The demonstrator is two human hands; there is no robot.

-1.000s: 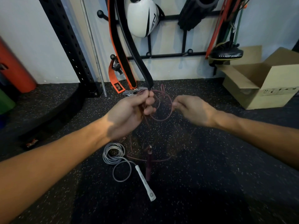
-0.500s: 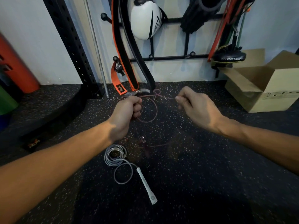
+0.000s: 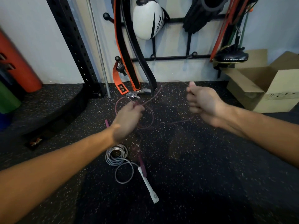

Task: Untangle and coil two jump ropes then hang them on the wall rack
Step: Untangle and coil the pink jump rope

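Note:
My left hand (image 3: 128, 118) is closed around loops of the thin maroon jump rope (image 3: 151, 118), held above the floor. My right hand (image 3: 203, 101) grips a strand of the same rope farther right, and the cord runs blurred between the two hands. One maroon handle (image 3: 107, 123) pokes out left of my left wrist; another maroon handle (image 3: 142, 165) hangs low near the floor. The grey-white jump rope (image 3: 116, 155) lies coiled on the floor below my left hand, its white handle (image 3: 148, 185) pointing toward me. The black wall rack (image 3: 171, 58) is mounted on the wall ahead.
On the rack hang an orange-and-black belt (image 3: 125, 50), a white boxing glove (image 3: 147, 21), black gear and resistance bands (image 3: 224, 29). An open cardboard box (image 3: 265, 88) sits at right. A black perforated upright (image 3: 72, 46) and an orange roller (image 3: 17, 62) stand at left.
My hands have drawn apart: the right one moved right and up, pulling the maroon cord out. The left hand dropped a little with its loops. The grey-white rope has stayed on the floor.

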